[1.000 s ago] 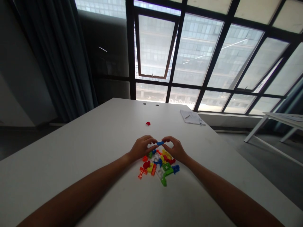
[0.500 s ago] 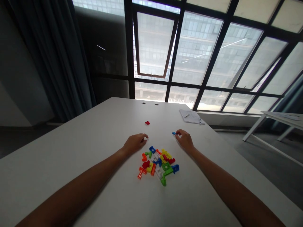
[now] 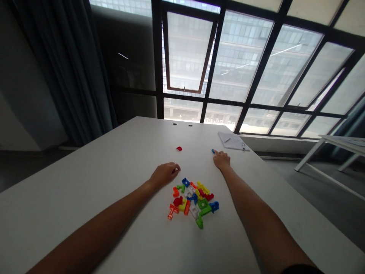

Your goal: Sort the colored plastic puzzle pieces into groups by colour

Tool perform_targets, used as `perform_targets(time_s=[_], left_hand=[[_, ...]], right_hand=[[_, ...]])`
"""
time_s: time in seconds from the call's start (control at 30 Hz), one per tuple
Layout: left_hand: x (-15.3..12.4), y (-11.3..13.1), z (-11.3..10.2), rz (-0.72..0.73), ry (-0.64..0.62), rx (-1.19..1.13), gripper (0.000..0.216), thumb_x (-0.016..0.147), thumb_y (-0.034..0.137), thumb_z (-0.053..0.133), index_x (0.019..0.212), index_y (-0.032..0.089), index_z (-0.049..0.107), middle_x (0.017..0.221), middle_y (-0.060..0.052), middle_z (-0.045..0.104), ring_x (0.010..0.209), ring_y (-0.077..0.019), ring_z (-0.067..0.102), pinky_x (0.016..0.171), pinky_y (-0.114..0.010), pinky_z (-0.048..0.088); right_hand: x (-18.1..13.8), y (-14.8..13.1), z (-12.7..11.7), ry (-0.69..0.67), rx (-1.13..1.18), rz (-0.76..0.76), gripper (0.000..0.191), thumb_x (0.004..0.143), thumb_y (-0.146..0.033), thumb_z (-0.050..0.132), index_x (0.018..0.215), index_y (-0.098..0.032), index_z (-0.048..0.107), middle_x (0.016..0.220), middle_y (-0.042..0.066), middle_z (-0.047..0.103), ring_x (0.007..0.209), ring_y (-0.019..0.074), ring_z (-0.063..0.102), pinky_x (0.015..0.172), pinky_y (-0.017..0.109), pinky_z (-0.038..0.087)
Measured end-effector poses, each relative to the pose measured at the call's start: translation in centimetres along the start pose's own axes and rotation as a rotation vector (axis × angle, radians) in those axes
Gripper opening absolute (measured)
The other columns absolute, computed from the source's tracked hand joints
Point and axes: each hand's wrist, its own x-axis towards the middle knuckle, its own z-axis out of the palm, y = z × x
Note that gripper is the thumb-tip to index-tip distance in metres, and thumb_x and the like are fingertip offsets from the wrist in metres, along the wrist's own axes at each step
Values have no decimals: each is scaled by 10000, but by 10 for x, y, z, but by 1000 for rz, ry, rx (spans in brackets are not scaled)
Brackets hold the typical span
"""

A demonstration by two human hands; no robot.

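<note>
A cluster of several coloured plastic puzzle pieces [image 3: 194,199] lies on the white table [image 3: 114,171] in front of me. My right hand [image 3: 221,160] reaches far over the table, its fingers pinched on a small blue piece [image 3: 213,151] at the tabletop. My left hand [image 3: 165,173] rests on the table just left of the cluster, fingers curled loosely, with nothing visible in them. A single red piece [image 3: 179,148] lies apart, beyond my left hand.
A notepad with a pen [image 3: 232,140] lies at the table's far right edge. Two small dark holes [image 3: 182,125] mark the far end of the table. Another white table [image 3: 339,146] stands to the right. Large windows and a dark curtain are behind.
My hands, which held the blue piece together above the cluster, have parted. My right hand carried the blue piece away to the far right; my left hand settled on the table.
</note>
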Motion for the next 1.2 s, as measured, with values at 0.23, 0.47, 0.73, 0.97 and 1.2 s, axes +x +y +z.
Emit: perform_targets(time_s=[0.23,0.47,0.73,0.97,1.2], left_hand=[[0,2,0,-10,-21,47,222,959,301,517,1013,269,730,957,-20,723,776,-177,646,667,-259,426],[-2,12,-13,100,-174,-185,328,882,257,559,1151,306,740,1046,8,722,689,-125,616,686,-242,459],[-2,16,-12,170,-273,-342,313,855,430,698,1119,282,779,995,-27,701,652,-120,580,625,-230,451],[-1,15,-5,149,-137,-397,308,898,483,679,1042,227,772,1012,-48,709,750,-142,627,728,-264,502],[0,37,3,-16,-116,-621,376,933,512,626,1080,188,747,910,-39,745,766,-167,636,729,-289,517]], right_hand=[[-25,-4,-3,16,-21,-66,483,1025,-283,403,1461,-93,487,1332,245,599,1211,341,551,959,446,434],[-83,-9,-14,57,16,-319,275,994,-235,488,1147,-165,705,1163,151,708,1084,284,613,938,386,455],[-114,-43,-19,50,431,-752,206,930,-147,601,1069,-218,737,1057,60,767,1011,222,668,957,380,480],[-127,-52,-27,8,557,-899,434,919,-200,695,1342,-232,601,1128,69,748,994,224,687,954,422,492],[-138,-61,-34,128,674,-959,417,946,-273,677,1351,-250,581,1226,101,692,1110,250,655,986,439,513]])
